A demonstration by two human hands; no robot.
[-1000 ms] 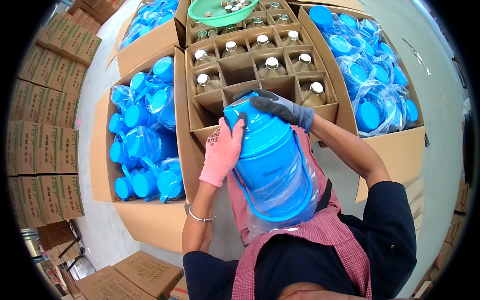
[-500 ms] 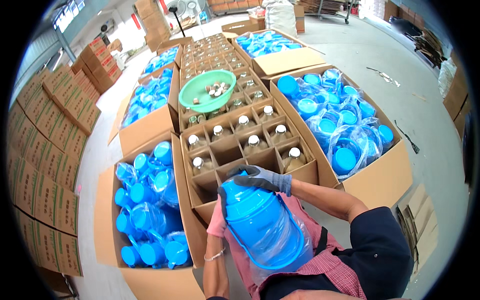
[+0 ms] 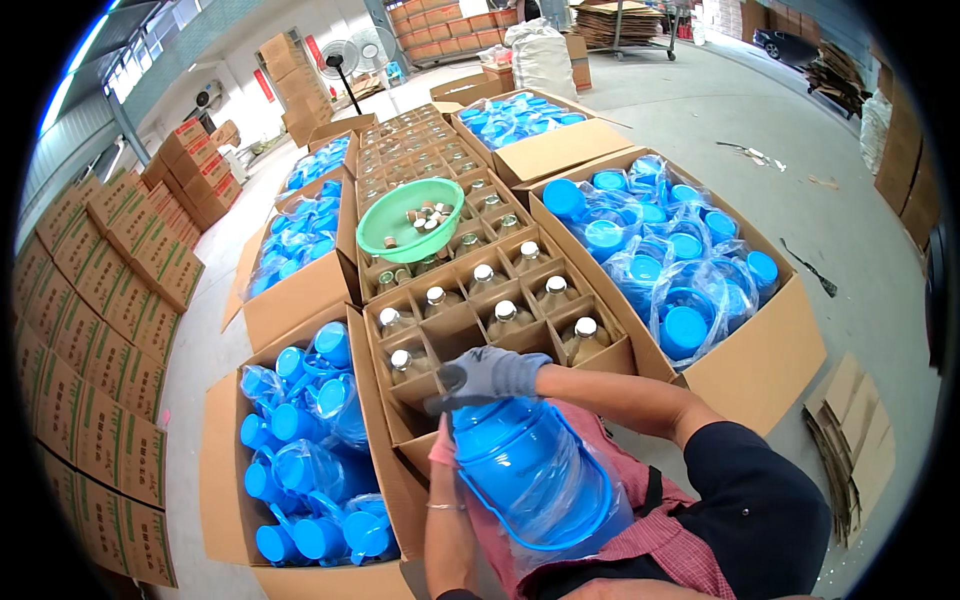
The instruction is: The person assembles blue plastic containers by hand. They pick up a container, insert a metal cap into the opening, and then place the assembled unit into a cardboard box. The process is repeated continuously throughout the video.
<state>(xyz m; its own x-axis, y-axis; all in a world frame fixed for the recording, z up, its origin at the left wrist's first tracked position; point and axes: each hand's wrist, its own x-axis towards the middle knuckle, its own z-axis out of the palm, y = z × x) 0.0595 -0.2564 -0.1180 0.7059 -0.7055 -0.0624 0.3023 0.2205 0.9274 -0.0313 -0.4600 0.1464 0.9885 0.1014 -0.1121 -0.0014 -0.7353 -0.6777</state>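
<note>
A blue plastic thermos jug (image 3: 540, 475) with a loop handle, partly wrapped in clear film, leans upright against my pink checked apron. My right hand (image 3: 495, 373), in a grey glove with dark fingers, is curled over its top and hides it. My left hand (image 3: 443, 438), in a pink glove with dark fingers, grips the upper left side; its fingers are largely hidden behind the right hand and the jug. Just beyond, a divided carton (image 3: 410, 428) holds several glass bottles (image 3: 508, 318) with white caps, and some of its compartments hold no bottle.
Open cartons of blue jugs stand left (image 3: 345, 470) and right (image 3: 745, 375). A green basin (image 3: 370, 215) with small stoppers rests on the farther bottle cartons. Stacked cartons (image 3: 90, 330) line the left side. Flattened cardboard (image 3: 850, 450) lies on the floor at right.
My right hand has turned farther over the jug's top, its back now facing up and its fingers pointing left. The jug stays against my apron. The view has shifted slightly.
</note>
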